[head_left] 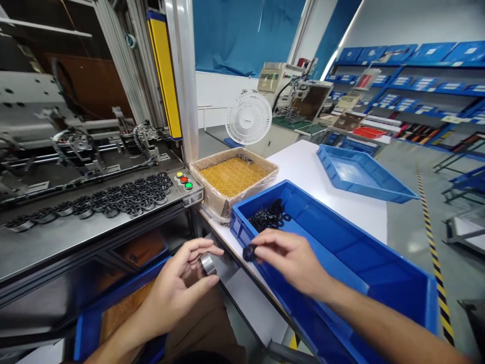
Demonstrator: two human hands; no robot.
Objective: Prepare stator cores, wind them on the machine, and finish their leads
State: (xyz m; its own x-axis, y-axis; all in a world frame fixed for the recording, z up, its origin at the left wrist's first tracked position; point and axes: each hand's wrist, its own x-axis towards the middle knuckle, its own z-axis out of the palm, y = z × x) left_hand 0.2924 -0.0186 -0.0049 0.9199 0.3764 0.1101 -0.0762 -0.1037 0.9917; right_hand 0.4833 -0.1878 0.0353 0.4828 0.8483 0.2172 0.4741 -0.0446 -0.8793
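Observation:
My left hand (178,288) is closed around a small shiny metal cylinder (207,263), held between thumb and fingers below the table edge. My right hand (291,260) pinches a small black ring (249,252) at its fingertips, just over the near left corner of a deep blue bin (379,273). The two hands are close together, the ring a short way right of the cylinder. A pile of black rings (270,216) lies in the far left corner of the bin.
A cardboard box of yellow parts (235,177) stands behind the bin. Several black round parts (125,198) line the machine's metal deck, beside a button panel (184,183). A shallow blue tray (361,174) and a white fan (249,119) are farther back. Another blue bin (89,328) sits below.

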